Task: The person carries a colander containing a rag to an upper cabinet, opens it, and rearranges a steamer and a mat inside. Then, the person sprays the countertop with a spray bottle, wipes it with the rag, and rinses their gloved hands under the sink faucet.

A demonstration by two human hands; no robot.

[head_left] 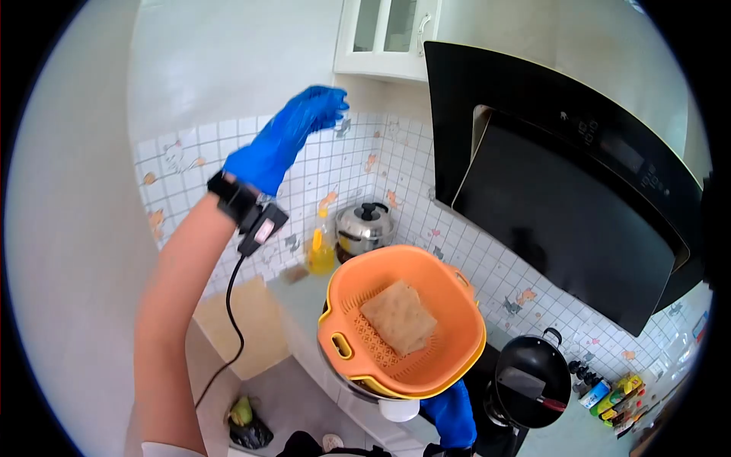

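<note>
My left hand (311, 113), in a blue glove, is raised high at the upper left in front of the tiled wall. Its fingers reach out to the right, slightly bent, with nothing visible in them. My right hand (454, 415), gloved in blue too, is at the near underside of a stack of basins; its fingertips are hidden there. On top of the stack is an orange colander (445, 305) with a folded tan cloth or sponge (401, 318) inside. A yellow basin (464, 371) shows beneath it, and lower a vessel with a white handle (399, 410).
A steel pot (365, 226) and a yellow bottle (320, 251) stand in the corner. At the right, a black wok (552, 377) holds a cleaver (524, 383). The range hood (563, 198) juts out above. A black bag (251, 434) lies on the floor.
</note>
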